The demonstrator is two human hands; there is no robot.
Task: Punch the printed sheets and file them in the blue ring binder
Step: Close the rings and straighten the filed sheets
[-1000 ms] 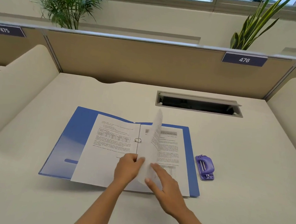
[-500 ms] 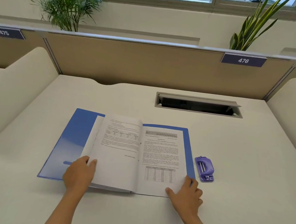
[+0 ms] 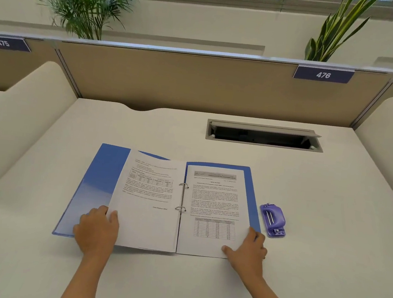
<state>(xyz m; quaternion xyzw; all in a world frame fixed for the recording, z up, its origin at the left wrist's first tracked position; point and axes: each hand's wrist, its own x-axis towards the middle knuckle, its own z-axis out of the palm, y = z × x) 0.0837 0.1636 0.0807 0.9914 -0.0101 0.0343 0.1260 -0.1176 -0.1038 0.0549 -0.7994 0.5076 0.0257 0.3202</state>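
Head camera looks down at a pale desk with a blue binder lying open and flat near the front edge, a little left of the middle. Its 2 metal rings stand closed along the spine, and printed sheets hang on them on both sides. The left sheet shows text and a small table near its top; it lies over the inside of the left cover, and its outer edge is lifted a little from the cover. The right sheet shows a grey header, paragraphs and a table in its lower part, and it lies flat on the right cover.

The left hand rests at the front left corner of the left sheet, knuckles up, with the fingers close together and curled over the paper edge; whether they pinch the sheet I cannot tell. The right hand lies palm down on the front right corner of the right sheet, the fingers slightly spread and flat, the thumb pointing left on the paper.

A purple hole punch stands on the desk just beside the right edge of the binder, apart from the right hand. Toward the back edge there is an open cable slot. On the partition behind, a label reads 476.
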